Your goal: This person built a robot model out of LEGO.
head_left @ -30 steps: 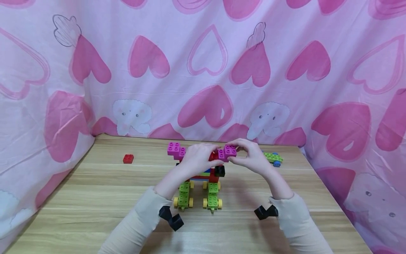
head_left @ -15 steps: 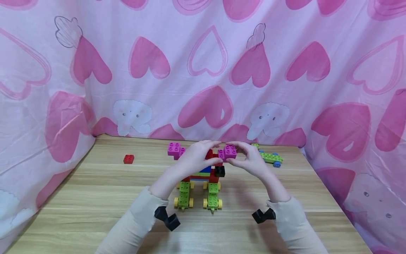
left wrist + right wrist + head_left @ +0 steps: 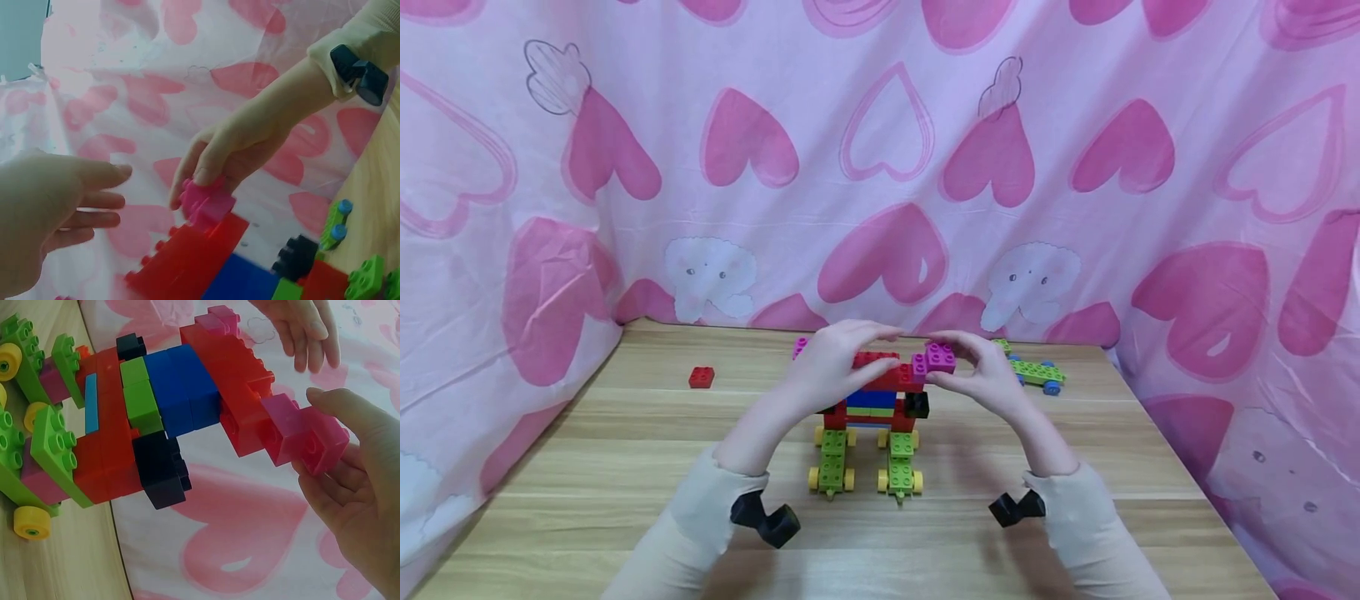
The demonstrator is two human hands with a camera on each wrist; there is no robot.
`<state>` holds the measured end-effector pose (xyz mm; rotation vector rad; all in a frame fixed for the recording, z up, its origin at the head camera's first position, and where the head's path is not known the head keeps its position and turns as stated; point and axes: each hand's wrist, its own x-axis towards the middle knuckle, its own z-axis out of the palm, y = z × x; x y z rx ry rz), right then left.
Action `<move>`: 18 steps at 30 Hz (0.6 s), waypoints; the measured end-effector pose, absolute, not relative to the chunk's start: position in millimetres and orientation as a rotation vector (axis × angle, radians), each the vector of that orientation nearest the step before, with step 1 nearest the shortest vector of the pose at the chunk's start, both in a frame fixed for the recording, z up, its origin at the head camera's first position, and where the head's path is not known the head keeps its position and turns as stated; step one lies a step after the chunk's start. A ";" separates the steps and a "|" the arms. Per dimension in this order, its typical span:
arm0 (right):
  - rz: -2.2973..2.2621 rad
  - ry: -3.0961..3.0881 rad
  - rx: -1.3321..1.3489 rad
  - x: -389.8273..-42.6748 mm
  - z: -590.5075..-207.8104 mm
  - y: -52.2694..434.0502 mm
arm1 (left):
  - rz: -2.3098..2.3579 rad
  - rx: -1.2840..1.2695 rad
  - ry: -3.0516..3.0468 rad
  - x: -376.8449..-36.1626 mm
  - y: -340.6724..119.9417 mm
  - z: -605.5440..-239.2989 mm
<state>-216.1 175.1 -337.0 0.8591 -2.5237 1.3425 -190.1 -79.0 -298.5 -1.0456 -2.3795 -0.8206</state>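
A standing figure of toy building bricks has two green wheeled bases (image 3: pixel 901 475), blue bricks (image 3: pixel 181 390), black bricks (image 3: pixel 161 469) at its sides and a red crosspiece (image 3: pixel 228 369) on top. Stepped magenta bricks project from both ends of the crosspiece. My right hand (image 3: pixel 988 371) pinches the right-end magenta brick (image 3: pixel 325 439) between thumb and fingers. My left hand (image 3: pixel 827 367) hovers over the left part of the crosspiece, fingers extended and holding nothing; in the left wrist view it is apart from the bricks. It mostly hides the left magenta brick (image 3: pixel 801 345) in the head view.
A loose red brick (image 3: pixel 702 377) lies at the back left of the wooden table (image 3: pixel 625 467). Behind my right hand is a green wheeled base (image 3: pixel 1037 372) with blue wheels. A pink heart-patterned curtain (image 3: pixel 880 275) hangs along the back and sides.
My left hand has drawn away leftwards from the right part of the red crosspiece, uncovering more of it. My right hand has stayed at the right magenta brick.
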 end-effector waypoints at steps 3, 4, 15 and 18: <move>1.390 -2.533 0.845 -216.6 -337.0 171.9 | -0.812 -1.065 -2.248 -191.6 -90.5 -298.8; 1.413 -2.539 0.837 -217.1 -337.3 170.8 | -0.817 -1.068 -2.201 -192.6 -94.8 -299.5; 1.479 -2.593 0.771 -222.5 -342.8 164.1 | -0.869 -0.945 -1.874 -205.5 -149.7 -307.5; 1.484 -2.600 0.762 -223.1 -342.3 163.5 | -0.894 -0.889 -1.873 -209.8 -167.9 -311.2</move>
